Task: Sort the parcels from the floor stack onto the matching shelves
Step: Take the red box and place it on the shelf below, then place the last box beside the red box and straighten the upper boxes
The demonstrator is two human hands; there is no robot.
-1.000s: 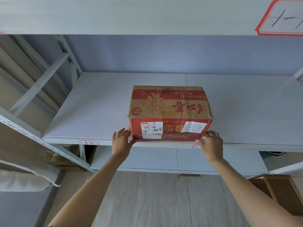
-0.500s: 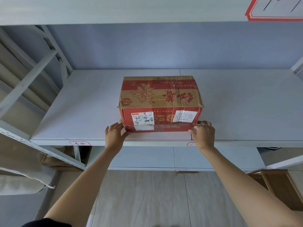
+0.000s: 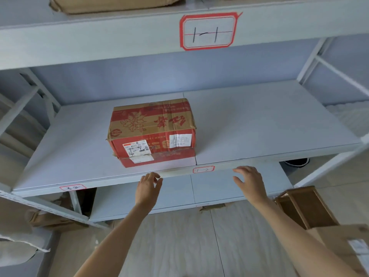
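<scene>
A red and brown cardboard parcel point(image 3: 152, 131) with white address labels stands on the middle grey shelf point(image 3: 269, 124), near its front edge. A small red-framed label point(image 3: 203, 169) reading 1-2 is stuck on that shelf's front lip. My left hand point(image 3: 148, 186) hovers in front of the shelf edge, below the parcel, fingers relaxed and holding nothing. My right hand point(image 3: 249, 181) is also off the parcel, to its lower right, fingers loosely spread and empty.
The upper shelf beam carries a large red-framed label point(image 3: 208, 32) reading 1-1, with a brown parcel point(image 3: 111, 4) on top. Open cardboard boxes point(image 3: 305, 206) sit on the floor at right. Another label point(image 3: 72, 187) marks the left shelf edge. Diagonal braces point(image 3: 20, 108) stand left.
Both hands have let go of the parcel and drawn back from the shelf edge. The parcel stays on the shelf. The view has tilted up and shifted, showing the upper beam.
</scene>
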